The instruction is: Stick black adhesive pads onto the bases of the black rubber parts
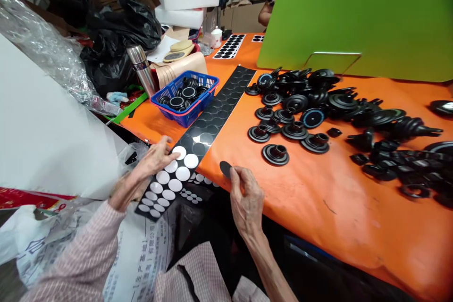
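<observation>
At lower centre, the right hand (pixel 247 196) pinched a dark disc (pixel 225 169); the half-open left hand (pixel 154 158) touched the centre-left sheet (pixel 208 125), nearer spots white, apparently peeled, farther discs in place.

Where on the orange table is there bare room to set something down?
The widest bare patch of the orange table lies between its near edge and the black parts. A narrower one runs between those parts and the disc strip. It is crowded before the green board and around the blue basket.
</observation>
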A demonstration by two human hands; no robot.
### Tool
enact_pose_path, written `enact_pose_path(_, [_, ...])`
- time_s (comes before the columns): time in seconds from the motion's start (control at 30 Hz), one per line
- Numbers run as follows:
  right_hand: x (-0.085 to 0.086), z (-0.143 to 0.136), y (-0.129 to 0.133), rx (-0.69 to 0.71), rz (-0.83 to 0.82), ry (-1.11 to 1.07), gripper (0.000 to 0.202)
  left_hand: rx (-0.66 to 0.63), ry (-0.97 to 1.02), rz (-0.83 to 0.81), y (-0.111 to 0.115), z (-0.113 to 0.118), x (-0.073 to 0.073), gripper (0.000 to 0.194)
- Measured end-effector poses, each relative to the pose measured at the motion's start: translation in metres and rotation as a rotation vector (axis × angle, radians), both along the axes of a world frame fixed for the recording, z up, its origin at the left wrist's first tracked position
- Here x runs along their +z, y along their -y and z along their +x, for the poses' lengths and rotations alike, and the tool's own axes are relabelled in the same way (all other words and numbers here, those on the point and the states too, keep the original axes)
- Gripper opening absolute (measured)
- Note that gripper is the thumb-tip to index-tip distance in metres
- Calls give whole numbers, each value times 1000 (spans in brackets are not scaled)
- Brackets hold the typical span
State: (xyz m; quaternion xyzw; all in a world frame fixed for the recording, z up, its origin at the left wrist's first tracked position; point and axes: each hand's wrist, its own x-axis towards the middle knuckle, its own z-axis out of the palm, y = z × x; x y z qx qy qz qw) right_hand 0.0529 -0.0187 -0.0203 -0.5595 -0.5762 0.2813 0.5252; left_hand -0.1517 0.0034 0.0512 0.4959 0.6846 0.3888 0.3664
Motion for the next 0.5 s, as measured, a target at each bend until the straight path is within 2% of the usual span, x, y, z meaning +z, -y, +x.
enact_pose_path(0.03, [0, 2, 5, 9, 34, 22, 21, 1, -69, -15, 4, 5, -1, 22])
enact_pose_path(0.07, [1, 3, 11, 21, 64, 42, 20, -41, -50, -54, 9, 13, -3, 25])
enact_pose_path(0.17, [3, 2, 30, 117, 98, 84, 21, -218, 254, -219, 25, 48, -17, 31])
enact_pose_path(0.27, [7, 11, 41, 206, 24, 40, 26, -185, 514, -259, 31, 84, -27, 28])
enact_pose_path(0.33, [10, 25, 42, 119, -89, -93, 28, -226, 557, -267, 27, 102, -27, 25])
enact_pose_path(0.37, [11, 34, 40, 40, -149, -178, 25, -295, 537, -284, 23, 110, -25, 24])
enact_pose_path(0.43, [11, 52, 36, -129, -223, -328, 26, -433, 338, -261, 12, 127, -19, 25])
enact_pose_path(0.5, [11, 70, 32, -279, -219, -416, 32, -442, 46, -146, -3, 148, -16, 26])
